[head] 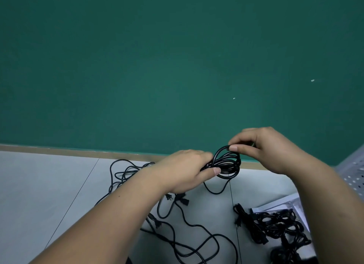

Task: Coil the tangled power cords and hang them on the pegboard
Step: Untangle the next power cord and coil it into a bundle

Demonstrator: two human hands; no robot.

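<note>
Green wall (157, 67): fills the upper part of the view, plain, with two small pale marks on the right. A tan baseboard (78, 150) runs along its foot.

Floor (49, 185): pale grey tiles with thin dark joints. It carries all the loose material.

Tangled power cords (126, 173): black, spread in loose overlapping loops on the floor from near the baseboard down to the lower edge of the view, partly hidden under the left forearm. One strand hangs in a slack curve from the held coil to the floor.

Pegboard (354, 173): white perforated panel at the right edge, only partly in view. No cord is seen on the visible part.

Bundled cords (279, 224): several black coiled bundles heaped at lower right, lying on a white flat sheet or tray (275, 204); which of the two cannot be told.

Coil (228, 163): a small black coil of several turns, held above the floor in front of the baseboard, between both hands.

Left hand (183, 171): closed round the left side of the coil, thumb pressed across the strands.

Right hand (264, 147): pinches the top turn of the coil between thumb and fingertips.

Plugs (182, 200): two black cord ends lie on the floor just below the left hand.
</note>
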